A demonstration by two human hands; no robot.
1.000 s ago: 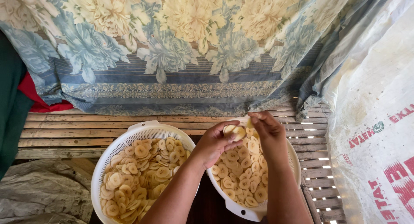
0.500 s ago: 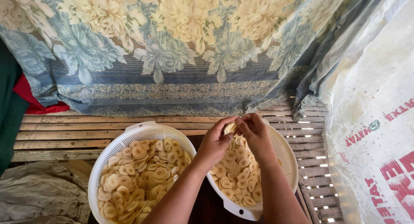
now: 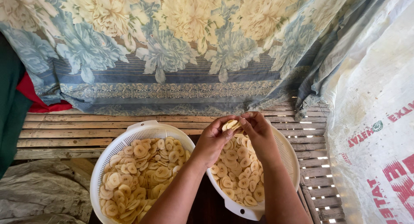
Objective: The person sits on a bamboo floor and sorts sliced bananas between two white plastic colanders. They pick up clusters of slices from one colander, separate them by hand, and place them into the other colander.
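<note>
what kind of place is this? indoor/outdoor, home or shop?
Probably a simple home or small food-prep spot, semi-open. Cues: a slatted bamboo platform with light through its gaps, a floral cloth hung as a wall, and two white colanders of banana slices.

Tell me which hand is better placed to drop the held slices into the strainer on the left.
Probably the left hand: it pinches the pale slices with the right hand over the right basket, but sits nearer the left strainer.

white sack [image 3: 371, 120] at rt, red print
</note>
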